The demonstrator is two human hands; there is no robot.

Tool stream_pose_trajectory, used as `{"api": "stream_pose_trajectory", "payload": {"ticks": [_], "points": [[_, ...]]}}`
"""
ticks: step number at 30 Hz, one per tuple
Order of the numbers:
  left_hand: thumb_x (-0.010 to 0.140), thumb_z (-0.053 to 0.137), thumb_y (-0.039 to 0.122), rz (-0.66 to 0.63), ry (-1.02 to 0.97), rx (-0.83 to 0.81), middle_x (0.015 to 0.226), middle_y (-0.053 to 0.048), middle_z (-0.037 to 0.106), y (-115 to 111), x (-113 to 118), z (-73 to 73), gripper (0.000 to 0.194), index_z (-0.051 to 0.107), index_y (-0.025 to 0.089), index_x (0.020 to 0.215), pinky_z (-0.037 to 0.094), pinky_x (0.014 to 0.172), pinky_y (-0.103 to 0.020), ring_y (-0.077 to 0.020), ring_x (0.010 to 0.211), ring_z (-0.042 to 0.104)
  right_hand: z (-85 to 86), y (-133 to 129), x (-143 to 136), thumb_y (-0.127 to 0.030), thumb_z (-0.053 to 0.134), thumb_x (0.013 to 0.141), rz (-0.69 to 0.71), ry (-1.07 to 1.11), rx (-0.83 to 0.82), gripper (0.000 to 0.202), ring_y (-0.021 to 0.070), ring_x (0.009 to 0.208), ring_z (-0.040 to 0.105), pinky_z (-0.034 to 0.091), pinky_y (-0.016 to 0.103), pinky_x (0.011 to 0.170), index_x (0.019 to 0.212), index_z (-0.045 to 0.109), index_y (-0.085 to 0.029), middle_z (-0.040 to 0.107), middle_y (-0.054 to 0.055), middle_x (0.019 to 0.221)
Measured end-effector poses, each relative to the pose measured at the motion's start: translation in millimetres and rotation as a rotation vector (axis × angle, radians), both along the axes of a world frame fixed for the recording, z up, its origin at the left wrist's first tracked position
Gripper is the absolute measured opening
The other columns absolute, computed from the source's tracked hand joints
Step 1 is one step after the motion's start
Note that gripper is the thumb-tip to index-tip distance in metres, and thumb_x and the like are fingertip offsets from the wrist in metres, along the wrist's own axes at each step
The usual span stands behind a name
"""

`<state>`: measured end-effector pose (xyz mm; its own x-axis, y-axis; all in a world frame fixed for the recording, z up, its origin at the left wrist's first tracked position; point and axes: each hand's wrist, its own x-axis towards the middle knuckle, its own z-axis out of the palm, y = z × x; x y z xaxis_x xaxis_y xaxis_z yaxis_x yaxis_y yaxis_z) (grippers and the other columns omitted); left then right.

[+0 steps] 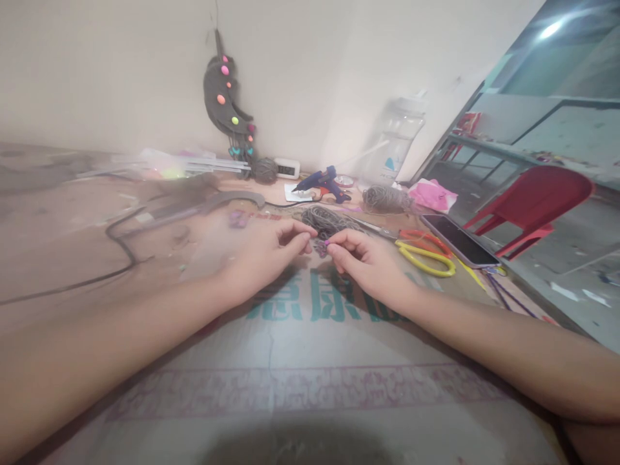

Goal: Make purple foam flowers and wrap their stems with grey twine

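Observation:
My left hand point(271, 252) and my right hand point(364, 259) meet at the middle of the table, fingertips almost touching. Between the right thumb and forefinger is a small purple piece point(327, 243), too small to name further. The left thumb and forefinger are pinched close beside it, and what they hold cannot be made out. Just behind the fingertips lies a loose heap of grey yarn point(329, 219). To the right of it rest scissors point(426, 259) with orange and yellow handles. Small purple pieces point(237, 218) lie left of the heap.
At the back are a blue glue gun point(323, 183), a grey yarn ball point(266, 170), a grey yarn skein point(386, 198) and a water bottle point(394, 142). A phone point(460, 240) lies by the right edge. A moon-shaped decoration point(220, 97) hangs on the wall. A black cable point(121, 242) crosses the left.

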<state>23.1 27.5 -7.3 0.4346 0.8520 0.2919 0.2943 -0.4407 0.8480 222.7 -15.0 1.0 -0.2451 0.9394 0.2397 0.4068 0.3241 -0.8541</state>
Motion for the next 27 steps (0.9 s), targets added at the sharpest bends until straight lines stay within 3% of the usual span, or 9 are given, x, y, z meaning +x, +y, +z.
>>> {"api": "stream_pose_trajectory", "payload": {"ticks": [5,11,14,19,27], "points": [[0.092,0.057,0.04,-0.009,-0.046,-0.038,0.091,-0.004,0.071,-0.1,0.5,1.1,0.025,0.067,0.017,0.094,0.05,0.075,-0.029,-0.0177,0.084,0.065,1.2,0.8,0.2,-0.035,0.055,0.093,-0.019,0.001,0.016,0.017,0.0099,0.054,0.045,0.036,0.024,0.053,0.085,0.057,-0.02,0.05,-0.006,0.061],[0.094,0.046,0.029,-0.032,-0.027,0.009,0.081,0.0,0.06,-2.7,1.7,3.7,0.02,0.058,0.018,0.082,0.045,0.072,-0.028,-0.015,0.076,0.056,1.0,0.9,-0.6,-0.035,0.055,0.092,-0.002,0.017,0.007,0.018,0.0097,0.054,0.044,0.035,0.024,0.052,0.085,0.057,-0.02,0.049,-0.006,0.06],[0.09,0.042,0.019,-0.027,-0.037,0.015,0.075,0.002,0.054,-3.0,0.8,3.8,0.016,0.054,0.019,0.079,0.04,0.066,-0.026,-0.014,0.072,0.051,0.7,0.6,-0.7,-0.037,0.055,0.092,-0.003,0.02,-0.003,0.018,0.0098,0.054,0.043,0.035,0.024,0.051,0.086,0.057,-0.02,0.049,-0.006,0.06],[0.083,0.042,0.017,-0.051,0.027,-0.002,0.062,0.004,0.047,-3.6,-2.0,5.2,0.018,0.051,0.019,0.068,0.036,0.059,-0.027,-0.0139,0.061,0.045,1.9,0.3,-0.6,-0.038,0.055,0.092,-0.015,0.007,0.0,0.019,0.0101,0.053,0.044,0.035,0.024,0.052,0.085,0.057,-0.02,0.05,-0.006,0.06],[0.077,0.053,0.017,0.003,-0.04,-0.049,0.081,0.001,0.061,-1.8,3.0,-0.3,0.007,0.049,0.02,0.081,0.046,0.069,-0.029,-0.0147,0.073,0.057,1.1,0.3,-0.3,-0.036,0.054,0.093,-0.023,0.01,0.029,0.017,0.0105,0.055,0.046,0.037,0.025,0.054,0.087,0.056,-0.02,0.051,-0.006,0.06]]}}
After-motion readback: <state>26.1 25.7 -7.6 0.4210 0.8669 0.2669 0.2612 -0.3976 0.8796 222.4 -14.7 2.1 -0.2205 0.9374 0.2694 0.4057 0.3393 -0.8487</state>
